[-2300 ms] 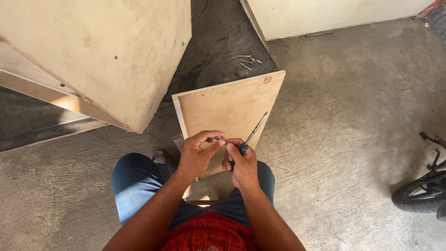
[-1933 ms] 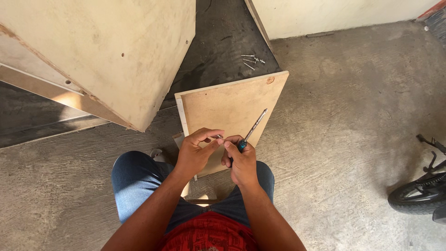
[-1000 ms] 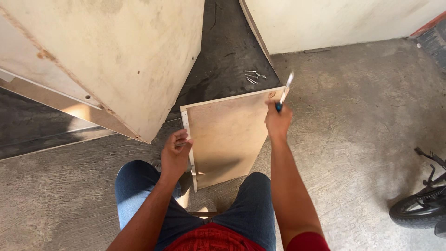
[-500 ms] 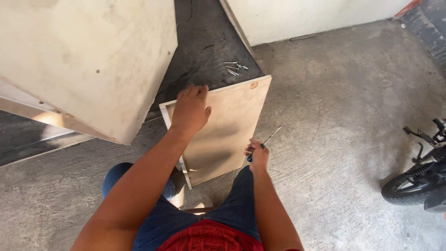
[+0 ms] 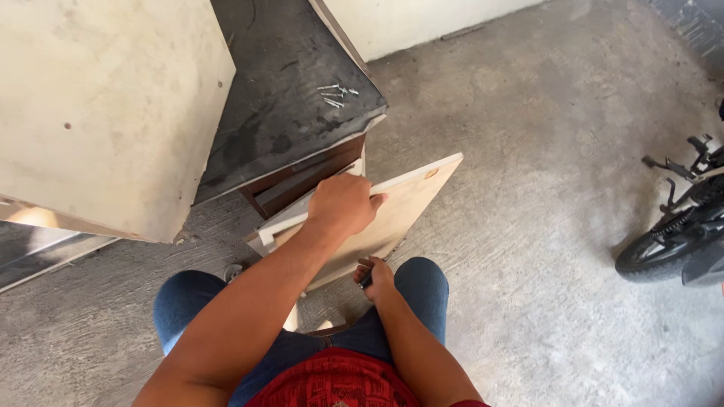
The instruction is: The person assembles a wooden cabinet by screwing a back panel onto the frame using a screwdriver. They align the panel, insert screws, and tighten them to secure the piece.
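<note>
My left hand (image 5: 343, 205) grips the upper edge of a light plywood panel (image 5: 413, 197), which stands tilted on its long edge between my knees and a dark cabinet. My right hand (image 5: 377, 276) rests low by my right knee, closed around a screwdriver (image 5: 366, 282); only its dark handle shows under the fingers. The panel's lower part is hidden behind my left forearm.
A dark-topped cabinet (image 5: 294, 113) carries several loose screws (image 5: 336, 93). A large pale board (image 5: 105, 113) leans at the upper left. A motorcycle wheel (image 5: 667, 245) stands at the right on the bare concrete floor (image 5: 543, 151).
My left hand has closed over the panel's far edge and tipped the panel up from lying flat. My right hand has drawn back toward my knee with the screwdriver.
</note>
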